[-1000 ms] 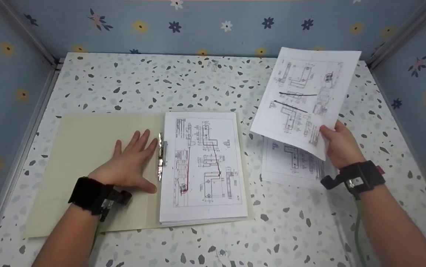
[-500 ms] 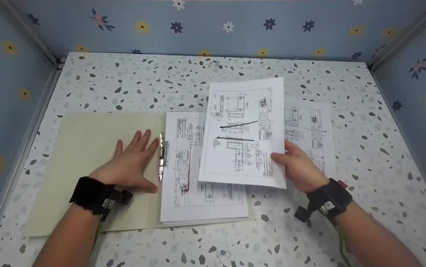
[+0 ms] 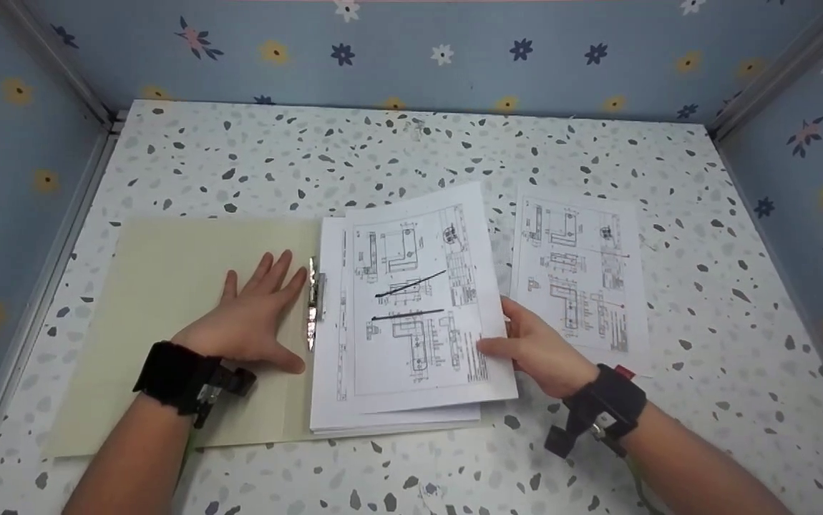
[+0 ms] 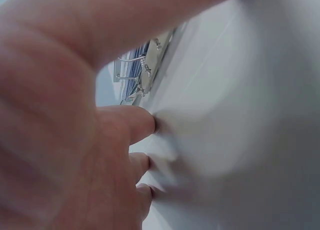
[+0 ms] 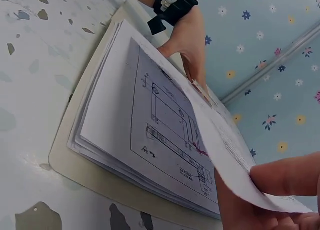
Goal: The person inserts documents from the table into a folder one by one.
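A pale yellow folder [image 3: 168, 286] lies spread on the table, a metal ring clip [image 3: 312, 304] along its fold. On its right side sits a stack of punched-looking white sheets [image 3: 325, 408] with technical drawings. My right hand [image 3: 547, 354] pinches the right edge of a drawing sheet [image 3: 411, 286] marked with two black lines, tilted above the stack. In the right wrist view the sheet's underside [image 5: 215, 135] curves up from the pages. My left hand [image 3: 247, 318] rests spread on the folder's bare left cover, thumb near the clip. Its fingertips touch the cover in the left wrist view.
Another drawing sheet [image 3: 576, 272] with thin red lines lies on the speckled table [image 3: 397, 157], right of the folder. Blue floral panels [image 3: 397, 57] stand at the back and both sides.
My right hand has carried the black-lined sheet leftward and down, from above the loose sheet on the right to over the folder's stack. The left hand stays put.
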